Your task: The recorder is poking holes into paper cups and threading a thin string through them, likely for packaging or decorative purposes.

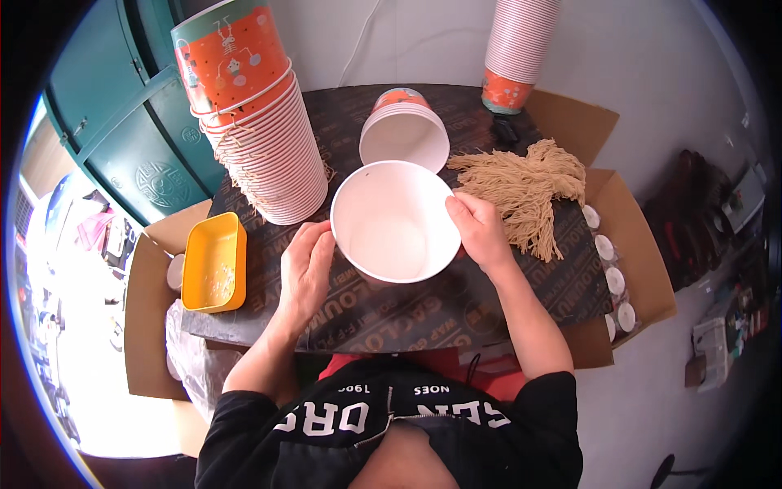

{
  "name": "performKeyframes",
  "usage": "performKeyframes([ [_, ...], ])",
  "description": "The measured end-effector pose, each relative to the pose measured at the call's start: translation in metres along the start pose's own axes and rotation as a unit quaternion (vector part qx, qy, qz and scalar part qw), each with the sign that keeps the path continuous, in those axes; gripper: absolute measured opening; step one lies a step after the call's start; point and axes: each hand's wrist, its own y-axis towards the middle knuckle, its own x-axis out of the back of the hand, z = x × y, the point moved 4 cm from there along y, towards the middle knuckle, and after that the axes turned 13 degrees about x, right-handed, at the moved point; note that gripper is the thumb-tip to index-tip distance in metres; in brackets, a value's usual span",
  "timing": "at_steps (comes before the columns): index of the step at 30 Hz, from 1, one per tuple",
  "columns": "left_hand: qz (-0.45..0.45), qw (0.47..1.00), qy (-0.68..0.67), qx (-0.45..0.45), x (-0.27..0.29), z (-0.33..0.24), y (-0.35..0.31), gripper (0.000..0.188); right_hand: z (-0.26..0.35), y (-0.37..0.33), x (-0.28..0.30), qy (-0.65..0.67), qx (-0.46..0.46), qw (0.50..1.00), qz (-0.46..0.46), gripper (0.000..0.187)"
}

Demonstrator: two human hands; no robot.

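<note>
Nearest, at the bottom of the frame, a person in a black shirt [326, 444] is facing the tabletop [269, 303]; at centre we are seeing the task's thing, a white-lined paper bucket [397, 220], its mouth tilting toward the camera. The right hand [482, 230] is grasping its right rim, thumb lying inside, probably for steadiness; the left hand [305, 267] is touching the opposite side with bent fingers, though we are failing to tell whether it is pinching. At mid-left a yellow tub [217, 247] is holding small white bits, presumably within easy reach. Right of centre, tan cords [529, 191] are lying in a loose bundle, likely for picking singly. Just beyond the held bucket, nested buckets [406, 140] are lying sideways, mouths facing us. At upper left a tall stack [273, 155] is standing mouth-down, cords dangling along its rims; at upper right a farther stack [515, 69] is standing mouth-up, nesting perhaps saving room. As for writing, the shirt is bearing pale block lettering, upside down to us; the tabletop is repeating brownish print; the left stack's top bucket is showing orange-and-teal cartoon figures.
</note>
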Motion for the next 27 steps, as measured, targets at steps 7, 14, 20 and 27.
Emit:
performKeyframes([
  [7,-0.095,0.995,0.015,-0.024,0.013,0.013,-0.024,0.031,-0.006,-0.008,-0.025,0.081,-0.022,0.996,-0.012,0.042],
  [14,-0.167,0.982,-0.009,-0.091,0.033,0.021,-0.043,0.028,0.009,-0.059,0.017,-0.089,-0.041,0.995,-0.016,0.013],
  [20,-0.21,0.964,-0.043,-0.159,0.038,0.028,-0.057,0.023,-0.026,-0.084,0.112,-0.326,-0.01,0.932,-0.16,0.004],
  [27,-0.223,0.956,-0.087,-0.172,0.026,0.036,-0.063,0.021,-0.042,-0.066,0.133,-0.425,0.061,0.901,-0.069,0.004],
])
